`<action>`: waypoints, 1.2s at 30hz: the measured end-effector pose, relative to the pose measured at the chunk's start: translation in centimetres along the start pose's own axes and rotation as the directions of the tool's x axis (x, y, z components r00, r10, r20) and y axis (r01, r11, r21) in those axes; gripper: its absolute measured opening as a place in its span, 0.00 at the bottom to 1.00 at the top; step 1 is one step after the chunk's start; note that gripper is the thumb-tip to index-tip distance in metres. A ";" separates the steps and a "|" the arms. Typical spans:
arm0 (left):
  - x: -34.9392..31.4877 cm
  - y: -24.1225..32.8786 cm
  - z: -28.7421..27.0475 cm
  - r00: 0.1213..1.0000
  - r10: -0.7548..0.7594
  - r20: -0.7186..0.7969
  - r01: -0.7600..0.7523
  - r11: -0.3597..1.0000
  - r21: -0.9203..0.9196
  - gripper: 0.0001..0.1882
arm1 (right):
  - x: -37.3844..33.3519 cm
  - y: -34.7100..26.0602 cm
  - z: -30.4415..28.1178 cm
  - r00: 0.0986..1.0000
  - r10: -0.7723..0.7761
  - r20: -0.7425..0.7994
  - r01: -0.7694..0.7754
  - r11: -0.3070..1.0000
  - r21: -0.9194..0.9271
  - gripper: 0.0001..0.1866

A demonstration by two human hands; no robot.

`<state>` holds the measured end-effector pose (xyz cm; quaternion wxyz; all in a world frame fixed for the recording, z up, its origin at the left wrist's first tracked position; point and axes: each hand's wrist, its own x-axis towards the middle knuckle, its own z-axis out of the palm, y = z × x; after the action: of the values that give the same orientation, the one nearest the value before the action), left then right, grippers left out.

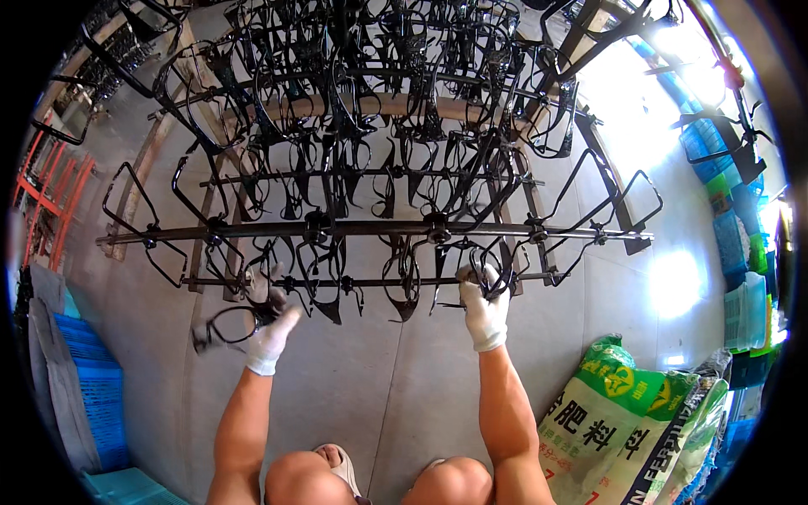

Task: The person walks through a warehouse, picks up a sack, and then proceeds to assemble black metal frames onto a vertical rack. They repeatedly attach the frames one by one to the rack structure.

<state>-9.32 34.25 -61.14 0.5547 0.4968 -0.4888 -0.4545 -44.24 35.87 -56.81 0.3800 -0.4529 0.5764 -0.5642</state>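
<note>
My left hand (pixel 271 338), in a white glove with darkened fingertips, is closed around black eyeglass frames (pixel 212 326), whose rim sticks out to the left. It is just below the left part of a dark metal rack (pixel 370 229). Many glossy black eyeglass frames (pixel 404 296) hang from the rack's bars and wire hooks. My right hand (pixel 486 316), gloved alike, reaches up to the lower bar (pixel 370 282) at the right. Its fingers are closed on another black eyeglass frame (pixel 498 286) hanging there; the fingertips are partly hidden.
Bent wire hooks (pixel 644 202) jut out at both rack ends. Wooden rails (pixel 139 189) support the tiers behind. Blue crates (pixel 99 391) stand at left, below a red metal stand (pixel 63 198). White and green sacks (pixel 610 412) lie at right; blue baskets (pixel 730 240) line the right side.
</note>
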 end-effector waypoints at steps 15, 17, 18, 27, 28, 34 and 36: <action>-1.2 3.6 0.2 0.973 -0.190 0.133 0.202 0.976 -0.085 0.28 | -3.4 0.6 8.6 0.976 -0.218 0.019 0.219 0.969 -0.118 0.19; -1.2 4.2 0.0 0.983 -0.159 0.087 0.168 0.980 -0.102 0.27 | -5.9 0.1 8.2 0.999 -0.034 -0.009 0.035 0.997 0.073 0.23; -1.3 3.7 -0.2 0.986 -0.150 0.073 0.157 0.982 -0.103 0.23 | -7.7 -0.1 8.6 0.994 -0.101 -0.028 0.100 0.995 -0.021 0.26; -1.0 5.1 1.0 0.992 -0.120 0.047 0.122 0.992 -0.030 0.18 | -5.6 0.2 18.3 0.880 -0.465 0.098 0.475 0.847 -0.241 0.26; -1.1 5.4 1.1 0.993 -0.103 0.050 0.101 0.995 0.025 0.18 | -6.0 0.4 17.9 0.918 -0.370 0.140 0.389 0.909 -0.149 0.25; -1.7 6.4 0.1 0.978 -0.182 0.102 0.158 0.965 0.212 0.21 | -8.6 0.0 15.8 0.967 -0.021 0.255 -0.008 0.994 0.112 0.29; -3.9 3.7 -0.5 1.000 -0.005 -0.018 0.009 0.970 0.244 0.23 | -10.3 -0.7 15.0 0.961 -0.059 0.269 0.032 0.994 0.106 0.29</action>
<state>-9.16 38.49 -57.78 0.4921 0.5669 -0.5344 -0.3885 -26.90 41.07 -58.01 0.4645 -0.5194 0.4792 -0.5337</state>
